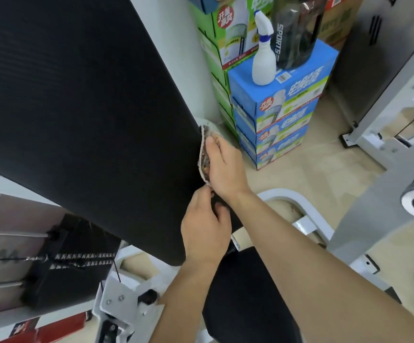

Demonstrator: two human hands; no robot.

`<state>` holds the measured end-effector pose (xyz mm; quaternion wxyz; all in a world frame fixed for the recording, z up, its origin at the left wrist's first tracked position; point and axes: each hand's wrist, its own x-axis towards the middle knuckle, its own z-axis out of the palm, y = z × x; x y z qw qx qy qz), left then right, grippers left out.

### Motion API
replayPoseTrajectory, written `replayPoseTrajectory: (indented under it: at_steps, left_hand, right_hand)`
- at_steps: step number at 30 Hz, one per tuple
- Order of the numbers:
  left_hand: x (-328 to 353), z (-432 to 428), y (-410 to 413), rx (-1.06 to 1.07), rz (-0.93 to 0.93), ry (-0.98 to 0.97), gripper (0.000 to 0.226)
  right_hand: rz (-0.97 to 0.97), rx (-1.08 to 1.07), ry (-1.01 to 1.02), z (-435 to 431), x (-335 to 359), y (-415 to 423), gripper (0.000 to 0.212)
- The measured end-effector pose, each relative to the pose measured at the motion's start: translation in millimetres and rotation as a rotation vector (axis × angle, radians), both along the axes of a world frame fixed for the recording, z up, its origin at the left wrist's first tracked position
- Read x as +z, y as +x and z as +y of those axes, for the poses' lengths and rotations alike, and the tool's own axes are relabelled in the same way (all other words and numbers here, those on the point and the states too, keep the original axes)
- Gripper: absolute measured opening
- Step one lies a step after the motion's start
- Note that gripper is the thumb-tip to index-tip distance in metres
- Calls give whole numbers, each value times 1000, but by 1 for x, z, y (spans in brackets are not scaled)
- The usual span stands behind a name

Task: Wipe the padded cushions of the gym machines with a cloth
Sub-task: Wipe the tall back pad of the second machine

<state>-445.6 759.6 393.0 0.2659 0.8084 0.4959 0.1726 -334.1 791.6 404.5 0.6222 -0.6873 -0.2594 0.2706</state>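
Well, the right hand (224, 167) has its fingers (211, 144) curled over a patterned cloth (204, 157), clamping it against the side edge of the big black back pad (77, 107). The cloth sits bunched between those fingers and the pad, with a pale fold poking out just above the fingertips and a corner hanging down to the wrist. Just below that, the left hand (206, 231) has its fingers clenched round the same edge of the pad, thumb tip right at the cloth's lower corner. I can't tell whether it touches the cloth.

The two forearms cross beneath the hands, over the black seat pad (245, 298). The right forearm hides part of the white frame tube (297, 206) that curves round beside it.

Up and to the right of the fingers, near the wall, stands a stack of blue cartons (282, 115). On top of it are a white spray bottle (264, 60) and a dark sports bottle (297, 30), touching or nearly so. Green cartons (215, 58) rise between that stack and the pad. Well off to the left and lower, behind the pad, is a black weight stack (60, 263). Far to the right stands a grey machine frame (386, 144) on the pale floor (312, 169).
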Motion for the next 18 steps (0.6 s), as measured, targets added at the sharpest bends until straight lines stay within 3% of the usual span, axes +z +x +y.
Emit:
replayPoseTrajectory:
  at_steps: [6, 11, 14, 18]
  left_hand:
    - [-68, -23, -16, 50, 34, -186, 40]
    - [-109, -31, -35, 73, 80, -334, 42]
    - [-122, -38, -42, 231, -64, -543, 42]
    - [-138, -47, -50, 529, -337, -854, 35]
  right_hand:
    - [148, 10, -345, -57, -139, -17, 38]
    - [286, -68, -303, -60, -168, -21, 37]
    - [434, -108, -336, -64, -184, -25, 32]
    - [567, -247, -378, -71, -205, -41, 44]
